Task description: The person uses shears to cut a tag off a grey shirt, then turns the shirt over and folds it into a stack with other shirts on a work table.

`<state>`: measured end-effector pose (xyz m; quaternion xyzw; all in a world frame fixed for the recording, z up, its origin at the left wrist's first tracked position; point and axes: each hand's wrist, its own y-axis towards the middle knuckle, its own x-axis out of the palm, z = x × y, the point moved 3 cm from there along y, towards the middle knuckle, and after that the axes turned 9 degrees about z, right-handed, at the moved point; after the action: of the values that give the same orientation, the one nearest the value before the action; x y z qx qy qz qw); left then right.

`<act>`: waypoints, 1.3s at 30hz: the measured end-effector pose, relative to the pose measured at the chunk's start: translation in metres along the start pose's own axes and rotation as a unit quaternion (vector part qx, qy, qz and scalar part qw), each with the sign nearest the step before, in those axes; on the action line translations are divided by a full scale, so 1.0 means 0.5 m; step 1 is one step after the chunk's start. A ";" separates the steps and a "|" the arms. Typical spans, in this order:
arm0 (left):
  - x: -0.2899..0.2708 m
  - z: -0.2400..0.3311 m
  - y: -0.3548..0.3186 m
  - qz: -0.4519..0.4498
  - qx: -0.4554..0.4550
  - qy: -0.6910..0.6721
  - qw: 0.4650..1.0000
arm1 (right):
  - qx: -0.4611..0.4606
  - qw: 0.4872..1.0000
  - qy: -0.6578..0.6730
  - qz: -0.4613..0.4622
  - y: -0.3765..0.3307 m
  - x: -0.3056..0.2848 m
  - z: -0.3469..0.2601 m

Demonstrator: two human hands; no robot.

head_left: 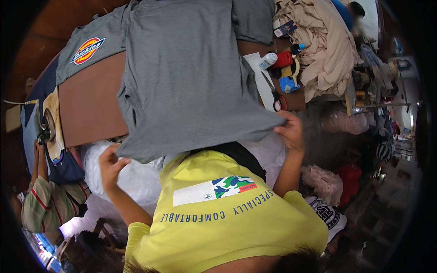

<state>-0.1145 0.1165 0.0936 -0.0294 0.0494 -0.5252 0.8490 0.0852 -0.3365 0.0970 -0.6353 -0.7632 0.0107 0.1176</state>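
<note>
A grey T-shirt (182,68) lies spread over a brown tabletop, with its near edge hanging toward me. At the left end of that edge, my left hand (111,166) pinches a corner of the fabric between thumb and fingers. Higher up on the right, my right hand (291,131) grips the opposite corner, drawing the hem out in a taut line. Another grey shirt (88,50) with a red, yellow and blue printed emblem lies to the left on the tabletop. Both forearms are bare and spread apart.
Right of the shirt lie scissors (275,95), a white bottle (268,60), a red object (283,59) and a blue tape dispenser (289,83). Beige fabric (323,41) is heaped beyond. A striped-sleeved person (48,204) works at left. Clear plastic bags (141,177) fill the space below the table edge.
</note>
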 end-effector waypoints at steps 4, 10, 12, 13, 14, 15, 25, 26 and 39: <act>-0.009 0.216 -0.060 -0.015 0.207 0.155 0.966 | -0.232 0.942 -0.221 -0.103 -0.051 -0.029 -0.184; -0.074 0.287 -0.198 -0.104 0.323 0.212 0.916 | -0.378 0.911 -0.161 -0.039 -0.167 -0.056 -0.251; -0.054 0.313 -0.202 -0.096 0.398 0.139 0.902 | -0.446 0.893 -0.056 0.006 -0.201 -0.079 -0.241; -0.030 0.307 -0.208 -0.030 0.455 0.071 0.887 | -0.486 0.874 -0.016 0.002 -0.214 -0.078 -0.241; -0.022 0.310 -0.219 0.044 0.503 0.003 0.863 | -0.491 0.868 0.003 -0.076 -0.210 -0.074 -0.255; -0.031 0.309 -0.215 -0.065 0.485 0.000 0.872 | -0.486 0.860 0.022 -0.154 -0.207 -0.069 -0.267; -0.017 0.260 0.089 -0.692 0.261 -0.108 0.664 | -0.145 0.769 0.077 -0.618 0.200 0.099 -0.158; -0.023 0.194 0.166 -0.323 0.392 -0.124 0.852 | -0.092 0.923 0.096 -0.362 0.218 0.083 -0.124; -0.047 -0.207 0.153 -0.077 -0.136 0.091 0.984 | 0.223 0.918 -0.198 -0.260 0.135 0.001 0.211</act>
<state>-0.0690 0.1718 -0.0155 -0.1009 0.1948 -0.5778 0.7862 0.1303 -0.3088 -0.0165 -0.3570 -0.8868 0.2754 0.1013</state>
